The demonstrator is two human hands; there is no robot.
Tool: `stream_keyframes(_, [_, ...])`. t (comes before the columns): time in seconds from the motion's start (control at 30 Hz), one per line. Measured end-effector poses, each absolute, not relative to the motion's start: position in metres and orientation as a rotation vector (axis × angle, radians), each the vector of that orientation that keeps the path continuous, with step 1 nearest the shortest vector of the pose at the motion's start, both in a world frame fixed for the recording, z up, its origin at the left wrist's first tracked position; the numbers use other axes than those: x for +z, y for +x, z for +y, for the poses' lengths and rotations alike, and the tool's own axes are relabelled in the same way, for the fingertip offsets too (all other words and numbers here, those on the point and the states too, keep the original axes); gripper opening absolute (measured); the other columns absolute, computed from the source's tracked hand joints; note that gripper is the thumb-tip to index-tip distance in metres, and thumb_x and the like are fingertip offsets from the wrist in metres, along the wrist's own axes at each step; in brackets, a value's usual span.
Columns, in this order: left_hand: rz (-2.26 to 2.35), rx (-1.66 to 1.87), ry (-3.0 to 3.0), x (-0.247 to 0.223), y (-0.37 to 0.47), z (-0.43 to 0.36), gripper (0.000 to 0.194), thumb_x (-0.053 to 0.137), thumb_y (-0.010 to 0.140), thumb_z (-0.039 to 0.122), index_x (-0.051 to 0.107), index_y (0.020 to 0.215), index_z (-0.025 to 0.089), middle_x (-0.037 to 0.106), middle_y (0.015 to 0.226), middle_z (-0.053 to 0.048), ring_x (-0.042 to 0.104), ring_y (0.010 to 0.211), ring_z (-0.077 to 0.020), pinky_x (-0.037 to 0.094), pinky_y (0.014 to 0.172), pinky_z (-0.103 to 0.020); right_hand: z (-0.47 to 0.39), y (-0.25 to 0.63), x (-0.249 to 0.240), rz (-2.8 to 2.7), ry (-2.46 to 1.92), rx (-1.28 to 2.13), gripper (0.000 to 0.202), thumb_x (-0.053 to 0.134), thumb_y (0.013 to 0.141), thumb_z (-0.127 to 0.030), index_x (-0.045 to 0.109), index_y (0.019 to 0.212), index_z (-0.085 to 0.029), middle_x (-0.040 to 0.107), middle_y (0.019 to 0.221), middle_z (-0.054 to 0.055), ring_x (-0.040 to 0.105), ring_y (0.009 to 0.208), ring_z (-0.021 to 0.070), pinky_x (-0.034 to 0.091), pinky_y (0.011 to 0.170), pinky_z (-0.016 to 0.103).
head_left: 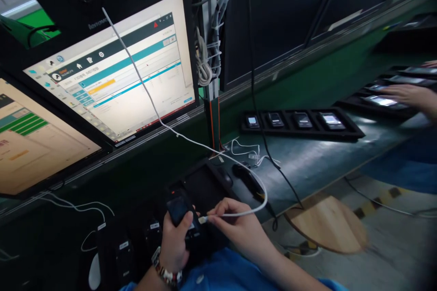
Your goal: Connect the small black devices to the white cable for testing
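My left hand [173, 243], with a beaded bracelet at its wrist, is closed around a black handheld device [178, 209] that has a dark screen. Its thumb lies across the front. My right hand [241, 227] pinches a white cable [239, 213] just behind its pale plug [203, 220]. The plug points at the device's lower side; whether they touch, I cannot tell. From there the cable loops right and runs up past the screen. A black compartment tray [208, 182] lies beyond my hands, and similar black devices [123, 254] lie to the left.
Two lit monitors [136, 77] stand ahead and left. A tray with several small devices [303, 120] sits on the green bench, near a black handheld scanner [249, 179]. A co-worker's hand [409, 97] is at far right. A white mouse [94, 272] and a wooden stool [329, 225] are lower.
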State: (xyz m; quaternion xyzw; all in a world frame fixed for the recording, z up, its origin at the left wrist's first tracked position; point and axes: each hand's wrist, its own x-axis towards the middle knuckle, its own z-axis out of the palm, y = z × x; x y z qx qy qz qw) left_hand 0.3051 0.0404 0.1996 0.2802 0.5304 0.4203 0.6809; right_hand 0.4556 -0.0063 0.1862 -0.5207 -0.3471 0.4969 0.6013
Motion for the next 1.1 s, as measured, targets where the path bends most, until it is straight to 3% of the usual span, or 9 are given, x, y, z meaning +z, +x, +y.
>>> stream_keyframes(0.3, [1.157, 0.908, 0.489, 0.202, 0.331, 0.046, 0.068, 0.095, 0.039, 0.037, 0.064, 0.091, 0.007, 0.070, 0.077, -0.009, 0.069, 0.075, -0.0215, 0.057, 0.069, -0.030, 0.005, 0.469, 0.180, -0.608, -1.095, 1.329, 0.036, 0.077, 0.061, -0.036, 0.046, 0.062, -0.018, 0.064, 0.066, 0.002, 0.060, 0.063, 0.0142, 0.046, 0.060, 0.023])
stream_keyframes(0.4, [1.118, 0.919, 0.358, 0.204, 0.344, 0.052, 0.063, 0.096, 0.036, 0.035, 0.068, 0.086, 0.008, 0.070, 0.078, -0.011, 0.069, 0.075, -0.0222, 0.057, 0.069, -0.031, 0.011, 0.473, 0.180, -0.559, -1.102, 1.305, 0.036, 0.078, 0.061, -0.043, 0.058, 0.076, -0.017, 0.065, 0.071, 0.002, 0.062, 0.069, 0.0163, 0.048, 0.065, 0.025])
stream_keyframes(0.5, [1.071, 0.965, 0.266, 0.202, 0.353, 0.056, 0.054, 0.096, 0.038, 0.031, 0.071, 0.081, 0.010, 0.070, 0.078, -0.009, 0.068, 0.072, -0.0182, 0.058, 0.071, -0.029, 0.015, 0.478, 0.180, -0.763, -1.157, 1.211, 0.032, 0.070, 0.071, -0.046, 0.071, 0.082, -0.016, 0.068, 0.081, 0.007, 0.063, 0.078, 0.0193, 0.049, 0.074, 0.029])
stream_keyframes(0.73, [1.071, 1.022, 0.243, 0.202, 0.364, 0.058, 0.050, 0.096, 0.035, 0.028, 0.073, 0.077, 0.012, 0.070, 0.080, -0.007, 0.067, 0.072, -0.0149, 0.057, 0.070, -0.022, 0.016, 0.494, 0.184, -1.105, -1.219, 1.155, 0.029, 0.058, 0.083, -0.041, 0.076, 0.074, -0.020, 0.067, 0.083, 0.008, 0.061, 0.083, 0.0212, 0.046, 0.079, 0.033])
stream_keyframes(0.93, [1.093, 1.007, 0.366, 0.198, 0.363, 0.063, 0.049, 0.095, 0.040, 0.030, 0.073, 0.080, 0.012, 0.070, 0.079, -0.010, 0.067, 0.073, -0.0175, 0.056, 0.068, -0.024, 0.020, 0.507, 0.187, -1.201, -1.267, 1.282, 0.016, 0.058, 0.079, -0.024, 0.073, 0.076, -0.020, 0.069, 0.082, 0.004, 0.063, 0.080, 0.0207, 0.047, 0.077, 0.032])
stream_keyframes(1.1, [1.072, 0.975, 0.329, 0.198, 0.361, 0.066, 0.045, 0.095, 0.042, 0.025, 0.073, 0.078, 0.012, 0.069, 0.080, -0.008, 0.066, 0.073, -0.0145, 0.056, 0.072, -0.023, 0.021, 0.510, 0.183, -1.312, -1.140, 1.141, 0.016, 0.053, 0.083, -0.016, 0.069, 0.079, -0.018, 0.066, 0.083, 0.005, 0.062, 0.080, 0.0171, 0.050, 0.076, 0.028])
